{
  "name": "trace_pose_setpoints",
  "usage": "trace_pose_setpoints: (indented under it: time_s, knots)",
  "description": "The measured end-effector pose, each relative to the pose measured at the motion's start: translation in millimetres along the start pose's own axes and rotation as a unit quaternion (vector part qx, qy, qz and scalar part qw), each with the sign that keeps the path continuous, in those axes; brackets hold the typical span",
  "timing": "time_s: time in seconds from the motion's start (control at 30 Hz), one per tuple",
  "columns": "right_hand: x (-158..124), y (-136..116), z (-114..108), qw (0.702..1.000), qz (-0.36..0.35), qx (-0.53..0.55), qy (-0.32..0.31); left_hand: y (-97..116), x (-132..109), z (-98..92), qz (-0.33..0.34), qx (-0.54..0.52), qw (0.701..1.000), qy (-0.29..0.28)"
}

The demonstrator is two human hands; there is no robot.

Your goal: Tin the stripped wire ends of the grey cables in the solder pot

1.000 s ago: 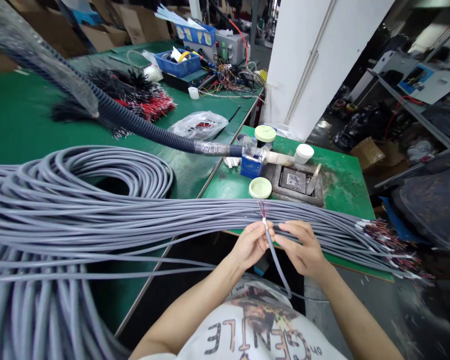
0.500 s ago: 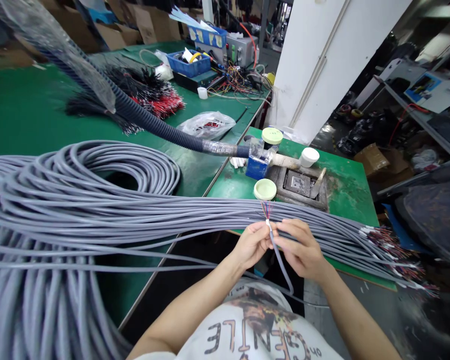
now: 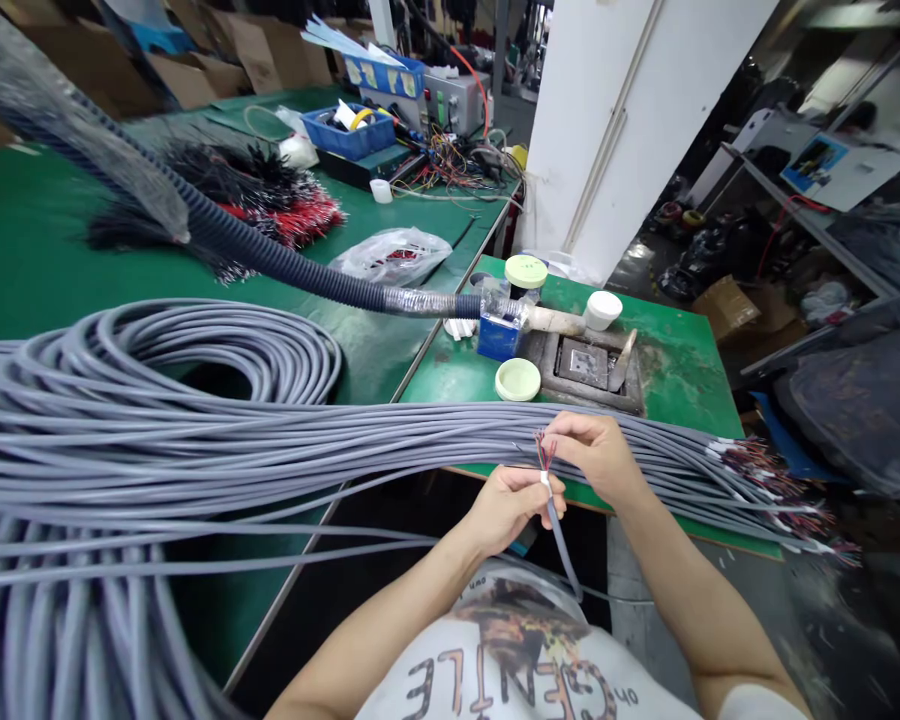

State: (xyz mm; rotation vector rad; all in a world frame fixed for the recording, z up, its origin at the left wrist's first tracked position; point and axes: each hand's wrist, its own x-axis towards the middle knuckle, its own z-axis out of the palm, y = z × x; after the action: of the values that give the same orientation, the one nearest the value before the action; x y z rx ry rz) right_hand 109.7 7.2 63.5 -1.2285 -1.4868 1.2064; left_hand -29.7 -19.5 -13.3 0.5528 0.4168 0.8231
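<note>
My left hand (image 3: 508,508) pinches a grey cable (image 3: 564,552) just at the white band (image 3: 545,478) near its stripped end. Thin coloured wires (image 3: 546,455), red and dark ones among them, fan upward out of that band. My right hand (image 3: 598,458) is closed at the wires' upper tips, thumb and index finger together on them. Below my left hand the cable slants down toward the shirt. Behind both hands runs a thick bundle of like grey cables (image 3: 420,425).
Coiled grey cable (image 3: 300,340) covers the left of the green table. Beyond the bundle are a solder pot (image 3: 589,365), a pale green round dish (image 3: 517,380), a white cup (image 3: 603,310) and a corrugated hose (image 3: 292,265). Stripped cable ends (image 3: 787,490) lie at right.
My right hand has moved from beside the cable and white band up to the wire tips. My left hand still holds the cable, now slightly lower. The view has shifted a little.
</note>
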Motion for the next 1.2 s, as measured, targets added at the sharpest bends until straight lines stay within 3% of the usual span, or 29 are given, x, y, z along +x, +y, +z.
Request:
trace_pose_setpoints:
  time_s: [0.13,0.3,0.57,0.73,0.8,0.87,1.0,1.1,1.2]
  knots:
    - [-0.6,1.7,0.0,1.0,-0.006,0.001,0.011,-0.7,-0.2,-1.2,0.003,0.0,1.0,0.007]
    - [-5.3,11.1,0.6,0.996,-0.052,-0.038,0.069,-1.5,1.4,-4.0,0.02,-0.014,0.999,0.031]
    - [-10.4,18.1,12.4,0.957,-0.231,-0.061,0.165,-4.5,4.6,-1.5,0.024,-0.041,0.998,0.045]
    - [-13.6,10.3,-0.4,0.927,-0.3,-0.042,0.22,-5.2,5.1,-1.1,0.007,-0.061,0.997,0.054]
    - [-20.7,12.8,-9.1,0.924,-0.314,-0.111,0.186,-2.6,6.1,-2.1,0.014,-0.075,0.995,0.057]
    - [-30.2,20.0,-15.7,0.912,-0.332,-0.214,0.111,1.5,8.3,-3.2,0.022,-0.09,0.994,0.064]
    - [-44.1,38.2,-19.8,0.843,-0.377,-0.384,-0.026,11.2,15.5,-1.6,0.032,-0.126,0.988,0.081]
    - [-41.4,42.2,-21.3,0.811,-0.401,-0.424,-0.03,20.0,17.8,4.9,0.038,-0.127,0.988,0.085]
    - [-26.7,32.2,-26.5,0.826,-0.404,-0.392,0.004,31.1,7.6,11.6,0.061,-0.092,0.992,0.067]
